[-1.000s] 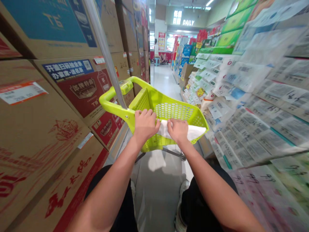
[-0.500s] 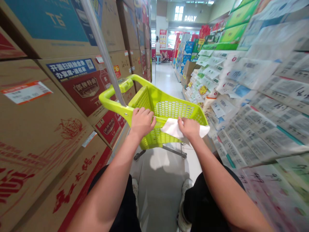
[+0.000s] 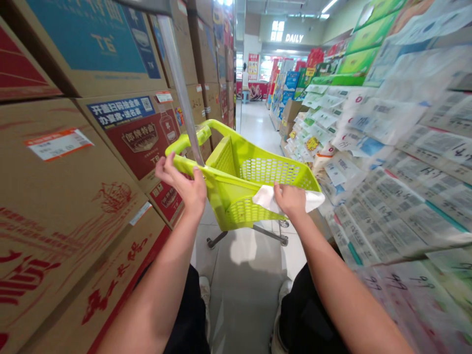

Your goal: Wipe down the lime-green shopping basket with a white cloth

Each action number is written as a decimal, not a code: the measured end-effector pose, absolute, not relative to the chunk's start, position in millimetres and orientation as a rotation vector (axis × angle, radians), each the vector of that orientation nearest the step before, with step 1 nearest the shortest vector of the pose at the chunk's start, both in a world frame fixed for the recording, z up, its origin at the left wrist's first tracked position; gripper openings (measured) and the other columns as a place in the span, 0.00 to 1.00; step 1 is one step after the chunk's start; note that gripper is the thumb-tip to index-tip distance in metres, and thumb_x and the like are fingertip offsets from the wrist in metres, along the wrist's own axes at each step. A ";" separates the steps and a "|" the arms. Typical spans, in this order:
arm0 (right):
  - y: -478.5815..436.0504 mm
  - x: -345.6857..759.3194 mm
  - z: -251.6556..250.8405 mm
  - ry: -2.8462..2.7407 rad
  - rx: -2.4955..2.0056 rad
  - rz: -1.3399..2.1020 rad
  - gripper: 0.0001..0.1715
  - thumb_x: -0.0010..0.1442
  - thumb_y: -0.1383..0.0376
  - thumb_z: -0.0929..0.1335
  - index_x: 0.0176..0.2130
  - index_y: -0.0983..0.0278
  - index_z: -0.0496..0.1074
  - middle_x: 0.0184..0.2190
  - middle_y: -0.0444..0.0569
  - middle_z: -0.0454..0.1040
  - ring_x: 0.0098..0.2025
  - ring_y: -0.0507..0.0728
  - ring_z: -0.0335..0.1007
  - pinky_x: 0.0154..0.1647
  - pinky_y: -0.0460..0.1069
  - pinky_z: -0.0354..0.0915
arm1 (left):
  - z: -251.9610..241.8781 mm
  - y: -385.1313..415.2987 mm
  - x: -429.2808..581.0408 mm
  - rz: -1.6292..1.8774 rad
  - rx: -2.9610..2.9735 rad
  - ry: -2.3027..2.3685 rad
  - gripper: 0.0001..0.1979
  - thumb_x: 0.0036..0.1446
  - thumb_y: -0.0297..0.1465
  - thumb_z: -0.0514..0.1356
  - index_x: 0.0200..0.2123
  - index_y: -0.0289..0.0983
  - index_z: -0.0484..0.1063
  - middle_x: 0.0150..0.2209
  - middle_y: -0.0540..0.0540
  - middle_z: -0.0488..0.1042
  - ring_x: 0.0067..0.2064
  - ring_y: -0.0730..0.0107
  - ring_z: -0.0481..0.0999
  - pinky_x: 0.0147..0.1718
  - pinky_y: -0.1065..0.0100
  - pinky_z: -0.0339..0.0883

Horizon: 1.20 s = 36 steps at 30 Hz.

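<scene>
A lime green shopping basket on wheels (image 3: 254, 169) stands in the aisle in front of me. My left hand (image 3: 184, 184) is at its near left corner, where the silver pull handle (image 3: 180, 83) joins the rim, fingers curling round the green rim. My right hand (image 3: 289, 199) presses a white cloth (image 3: 313, 199) onto the near right rim, fingers closed on the cloth.
Stacked brown cardboard boxes (image 3: 73, 187) wall the left side. Shelves of white and green packaged goods (image 3: 387, 157) line the right. The pale tiled aisle floor (image 3: 254, 123) runs ahead toward a bright area with a "DAILY" sign (image 3: 294, 38). My legs and shoes show below.
My left hand has slid from the middle of the near rim to the left corner by the handle. My right hand with the cloth moved right along the rim.
</scene>
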State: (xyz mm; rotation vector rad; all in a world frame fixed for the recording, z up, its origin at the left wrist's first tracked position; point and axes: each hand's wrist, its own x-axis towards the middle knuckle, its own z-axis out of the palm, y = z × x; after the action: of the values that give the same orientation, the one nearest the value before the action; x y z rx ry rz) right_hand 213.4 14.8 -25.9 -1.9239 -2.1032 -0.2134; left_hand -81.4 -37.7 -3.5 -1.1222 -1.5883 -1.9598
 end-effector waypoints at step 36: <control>11.4 127.5 -32.2 -2.132 -1.043 -0.028 0.27 0.80 0.60 0.56 0.63 0.62 0.75 0.59 0.55 0.81 0.60 0.61 0.75 0.61 0.55 0.59 | -14.6 -25.4 -43.3 -1.916 -1.221 -1.707 0.19 0.58 0.30 0.68 0.51 0.40 0.69 0.68 0.36 0.48 0.78 0.48 0.48 0.71 0.56 0.63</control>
State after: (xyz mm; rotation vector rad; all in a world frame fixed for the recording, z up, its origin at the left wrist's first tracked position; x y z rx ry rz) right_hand 127.5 11.4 -32.2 -1.0435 -2.1320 -0.0281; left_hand -43.3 -25.4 -14.6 -1.2209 -1.7074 -1.9161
